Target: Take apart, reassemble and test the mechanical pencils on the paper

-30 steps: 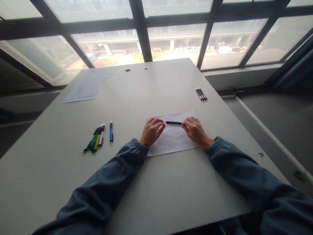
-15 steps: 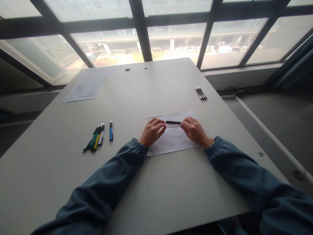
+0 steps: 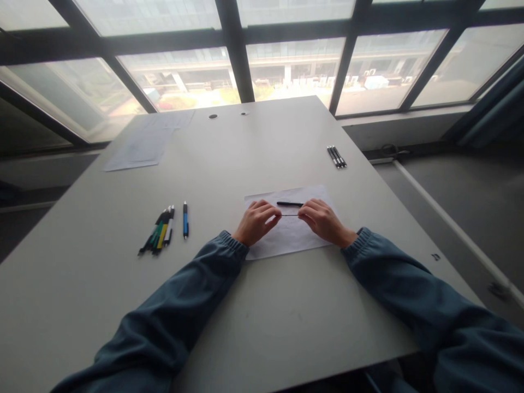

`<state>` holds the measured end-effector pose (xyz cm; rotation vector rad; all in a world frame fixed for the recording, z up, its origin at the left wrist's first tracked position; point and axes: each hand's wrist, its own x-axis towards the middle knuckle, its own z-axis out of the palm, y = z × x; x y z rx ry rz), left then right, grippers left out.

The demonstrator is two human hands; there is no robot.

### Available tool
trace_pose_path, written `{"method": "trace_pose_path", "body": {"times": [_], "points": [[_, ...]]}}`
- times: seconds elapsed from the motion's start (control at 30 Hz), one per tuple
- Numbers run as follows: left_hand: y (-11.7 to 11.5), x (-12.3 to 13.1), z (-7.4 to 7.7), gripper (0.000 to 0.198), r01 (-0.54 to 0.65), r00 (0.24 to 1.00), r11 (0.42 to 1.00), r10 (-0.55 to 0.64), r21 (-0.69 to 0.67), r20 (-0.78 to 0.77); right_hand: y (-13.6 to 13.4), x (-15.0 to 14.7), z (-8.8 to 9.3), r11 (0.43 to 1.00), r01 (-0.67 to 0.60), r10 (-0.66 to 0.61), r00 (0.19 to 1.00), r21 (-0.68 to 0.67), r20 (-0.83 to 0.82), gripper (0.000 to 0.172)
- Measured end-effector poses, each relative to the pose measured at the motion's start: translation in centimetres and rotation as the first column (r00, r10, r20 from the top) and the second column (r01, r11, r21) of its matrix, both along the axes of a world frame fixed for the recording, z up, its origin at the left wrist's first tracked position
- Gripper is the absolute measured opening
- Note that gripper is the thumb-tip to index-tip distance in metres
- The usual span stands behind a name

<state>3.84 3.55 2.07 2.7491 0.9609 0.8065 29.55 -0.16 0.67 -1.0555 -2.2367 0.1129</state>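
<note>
A thin dark pen refill point(image 3: 290, 215) stretches level between my two hands. My left hand point(image 3: 257, 221) pinches one end between thumb and fingertips. The other end is in the pinch of my right hand point(image 3: 321, 221). Beneath both hands lies a white sheet of paper point(image 3: 286, 243) with faint marks on it. Just beyond the refill, a black pen barrel point(image 3: 289, 204) rests on the sheet, its right end partly hidden by my right hand.
Left of the paper lie a blue pen point(image 3: 185, 220) and a pile of several green, yellow and white pens point(image 3: 159, 232). Several black-and-white pens point(image 3: 337, 156) sit side by side at the right edge of the table point(image 3: 245, 327). More paper sheets point(image 3: 143, 143) lie far left.
My hands have come slightly closer together, and the refill between them sits a little nearer to me. The black barrel and the other pens have not moved.
</note>
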Motion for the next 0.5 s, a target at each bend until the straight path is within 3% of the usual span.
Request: {"method": "trace_pose_path", "body": {"times": [0.5], "points": [[0.12, 0.07, -0.35, 0.017, 0.039, 0.992, 0.998, -0.033, -0.046, 0.124, -0.10, -0.21, -0.17, 1.000, -0.022, 0.022, 1.000, -0.015, 0.009, 0.022]]}}
